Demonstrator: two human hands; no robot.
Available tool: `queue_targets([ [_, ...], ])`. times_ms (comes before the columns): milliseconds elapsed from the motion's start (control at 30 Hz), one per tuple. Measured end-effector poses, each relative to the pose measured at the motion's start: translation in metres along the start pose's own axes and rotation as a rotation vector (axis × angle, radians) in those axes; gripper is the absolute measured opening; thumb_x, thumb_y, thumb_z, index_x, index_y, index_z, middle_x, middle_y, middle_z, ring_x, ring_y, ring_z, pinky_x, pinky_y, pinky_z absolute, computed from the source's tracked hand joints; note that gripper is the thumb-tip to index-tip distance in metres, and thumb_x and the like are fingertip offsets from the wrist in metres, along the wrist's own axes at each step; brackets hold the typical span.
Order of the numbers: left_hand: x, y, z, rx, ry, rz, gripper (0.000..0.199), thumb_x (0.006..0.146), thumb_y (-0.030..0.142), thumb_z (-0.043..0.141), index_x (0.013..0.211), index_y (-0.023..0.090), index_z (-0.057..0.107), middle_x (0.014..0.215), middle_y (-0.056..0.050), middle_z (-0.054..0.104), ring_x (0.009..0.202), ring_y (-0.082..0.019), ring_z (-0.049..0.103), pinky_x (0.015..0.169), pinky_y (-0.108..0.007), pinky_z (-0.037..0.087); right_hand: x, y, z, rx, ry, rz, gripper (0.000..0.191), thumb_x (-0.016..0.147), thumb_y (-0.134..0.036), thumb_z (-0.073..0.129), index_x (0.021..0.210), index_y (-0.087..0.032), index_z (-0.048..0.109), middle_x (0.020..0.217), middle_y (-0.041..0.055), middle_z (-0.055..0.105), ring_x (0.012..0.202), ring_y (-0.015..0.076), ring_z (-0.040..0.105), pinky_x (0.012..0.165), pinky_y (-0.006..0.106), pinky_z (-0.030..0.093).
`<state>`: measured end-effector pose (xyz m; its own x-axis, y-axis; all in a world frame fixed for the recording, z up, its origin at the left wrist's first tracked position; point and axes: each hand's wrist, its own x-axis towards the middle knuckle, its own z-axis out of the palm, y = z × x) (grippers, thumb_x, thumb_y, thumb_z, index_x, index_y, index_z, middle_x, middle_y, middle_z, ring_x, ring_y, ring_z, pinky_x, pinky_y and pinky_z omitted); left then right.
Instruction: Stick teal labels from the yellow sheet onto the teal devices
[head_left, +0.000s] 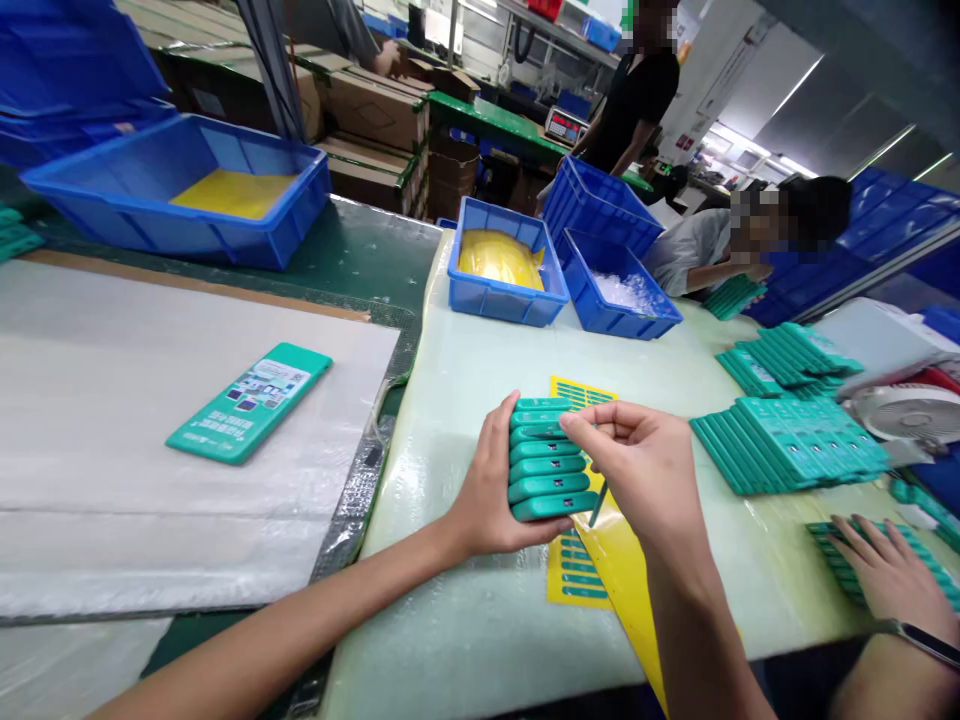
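several flat green cases, stacked, are gripped in the left hand above the pale tabletop. the right hand is bent over them, thumb at the upper cases (whether its fingers pinch anything, i cannot tell), with a thin dark strip just under it. below lies a yellow sheet bearing green strips; on the white board to the left rests one more case.

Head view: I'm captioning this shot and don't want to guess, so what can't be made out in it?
In the head view:
Held green stack: the side in the palm, hidden by the left hand.
Yellow sheet: much of its middle, behind the stack and hands.
Lone green case: fine print, too small.
Co-worker's arm: cut off by the edge.
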<state>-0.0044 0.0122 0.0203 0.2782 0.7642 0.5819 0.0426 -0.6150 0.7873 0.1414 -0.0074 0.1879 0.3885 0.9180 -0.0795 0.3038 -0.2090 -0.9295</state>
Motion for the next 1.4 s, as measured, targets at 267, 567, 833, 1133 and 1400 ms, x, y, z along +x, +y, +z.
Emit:
queue_targets([
  [267,-0.001,-0.002,0.001,0.021,-0.010,-0.003,0.154,0.076,0.060,0.104,0.188,0.033,0.003,0.182,-0.024,0.032,0.165,-0.055,0.043,0.132,-0.079,0.044,0.007,-0.002,0.004,-0.172,-0.020,-0.046,0.033,0.069,-0.050,0.076,0.071,-0.017,0.078,0.053,-0.0028,0.051,0.052,0.0121,0.043,0.054,0.028,0.029],
  [567,0.001,0.002,-0.002,0.014,-0.033,-0.035,0.149,0.080,0.067,0.101,0.187,0.036,0.001,0.180,-0.024,0.031,0.164,-0.056,0.043,0.132,-0.081,0.043,0.016,-0.015,-0.011,-0.643,0.024,-0.166,0.030,0.081,-0.045,0.084,0.087,-0.017,0.091,0.069,0.0053,0.071,0.065,0.0198,0.057,0.067,0.037,0.034],
  [833,0.002,0.001,-0.002,0.014,-0.024,-0.003,0.144,0.084,0.073,0.096,0.187,0.036,0.002,0.181,-0.024,0.031,0.164,-0.056,0.042,0.131,-0.082,0.043,0.011,-0.025,-0.035,0.055,-0.018,0.049,0.051,0.046,-0.041,0.100,0.089,-0.015,0.092,0.073,0.0077,0.078,0.059,0.0134,0.062,0.051,0.023,0.041],
  [1133,0.002,0.001,-0.001,-0.005,-0.032,-0.016,0.146,0.084,0.069,0.097,0.187,0.036,0.001,0.180,-0.024,0.031,0.165,-0.055,0.042,0.132,-0.080,0.043,0.001,-0.008,-0.013,0.165,0.014,0.103,0.046,0.050,-0.030,0.100,0.092,-0.014,0.092,0.066,0.0022,0.074,0.054,0.0101,0.062,0.052,0.020,0.050],
  [1400,0.002,-0.001,-0.001,-0.019,-0.032,0.000,0.149,0.081,0.065,0.101,0.188,0.035,0.002,0.180,-0.024,0.031,0.164,-0.055,0.041,0.132,-0.080,0.042,0.002,0.006,-0.012,0.085,-0.005,0.054,0.046,0.060,-0.037,0.098,0.099,-0.014,0.092,0.072,0.0037,0.078,0.065,0.0190,0.073,0.062,0.029,0.059],
])
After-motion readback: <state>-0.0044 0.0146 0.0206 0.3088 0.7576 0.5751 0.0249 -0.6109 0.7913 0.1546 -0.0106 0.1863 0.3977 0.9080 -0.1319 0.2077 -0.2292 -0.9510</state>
